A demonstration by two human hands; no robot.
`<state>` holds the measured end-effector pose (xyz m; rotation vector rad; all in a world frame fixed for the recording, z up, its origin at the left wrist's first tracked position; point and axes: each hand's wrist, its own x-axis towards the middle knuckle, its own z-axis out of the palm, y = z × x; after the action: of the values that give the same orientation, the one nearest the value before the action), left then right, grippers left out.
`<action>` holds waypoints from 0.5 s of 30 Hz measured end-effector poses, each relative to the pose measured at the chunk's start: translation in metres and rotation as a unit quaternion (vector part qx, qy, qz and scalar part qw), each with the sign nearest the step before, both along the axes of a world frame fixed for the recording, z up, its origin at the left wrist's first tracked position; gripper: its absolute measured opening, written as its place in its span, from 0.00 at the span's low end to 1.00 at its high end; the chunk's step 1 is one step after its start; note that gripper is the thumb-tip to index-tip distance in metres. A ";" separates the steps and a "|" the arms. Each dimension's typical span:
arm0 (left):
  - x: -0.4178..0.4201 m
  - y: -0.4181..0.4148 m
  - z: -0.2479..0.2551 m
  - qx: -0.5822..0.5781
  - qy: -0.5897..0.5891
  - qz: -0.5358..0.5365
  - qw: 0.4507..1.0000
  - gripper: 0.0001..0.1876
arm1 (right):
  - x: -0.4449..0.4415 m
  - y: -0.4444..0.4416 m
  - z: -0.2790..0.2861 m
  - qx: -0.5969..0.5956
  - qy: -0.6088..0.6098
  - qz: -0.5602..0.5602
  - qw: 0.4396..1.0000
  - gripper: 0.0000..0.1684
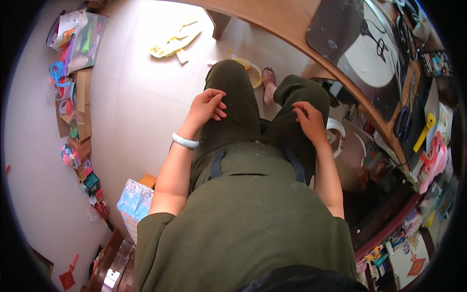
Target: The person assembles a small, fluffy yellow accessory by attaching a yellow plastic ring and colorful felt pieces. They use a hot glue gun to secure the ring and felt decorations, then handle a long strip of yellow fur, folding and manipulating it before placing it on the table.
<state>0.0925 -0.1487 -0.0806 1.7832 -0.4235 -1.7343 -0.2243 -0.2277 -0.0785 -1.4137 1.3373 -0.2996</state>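
Observation:
My left hand point(208, 106) hovers over or rests against my left thigh, its fingers loosely curled with nothing in them. A pale jade-like bangle point(185, 140) circles that wrist. On the other side, my right hand point(309, 119) is at my right thigh, fingers bent and apart, also without any object. Dark green trousers point(233, 120) cover both legs as I sit. Whether the hands touch the cloth is hard to tell.
To the right curves a wooden table point(292, 18) bearing a dark mat point(334, 29), blue-handled scissors point(402, 122) and a yellow tool point(424, 133). Below it stands a white round container point(336, 135). A yellow cloth point(177, 42) lies on the floor. Cardboard boxes point(83, 91) line the left wall.

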 end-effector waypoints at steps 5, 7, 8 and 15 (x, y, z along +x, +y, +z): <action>0.044 0.000 -0.034 -0.021 -0.179 0.066 0.981 0.09 | 0.045 -0.040 0.117 -0.303 -0.140 0.097 0.938 0.08; 0.060 -0.001 -0.048 -0.010 -0.173 0.119 0.978 0.10 | 0.058 -0.060 0.153 -0.397 -0.210 0.126 0.885 0.06; 0.065 -0.004 -0.057 0.000 -0.178 0.153 0.972 0.12 | 0.065 -0.070 0.164 -0.420 -0.222 0.135 0.870 0.06; 0.084 -0.018 -0.172 0.103 -0.191 0.203 0.955 0.12 | 0.115 -0.111 0.176 -0.471 -0.035 0.253 0.844 0.09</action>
<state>0.1765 -0.1666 -0.2524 2.1818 -0.0178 -1.1843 -0.1093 -0.3385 0.0978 -2.4796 0.6773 -0.6966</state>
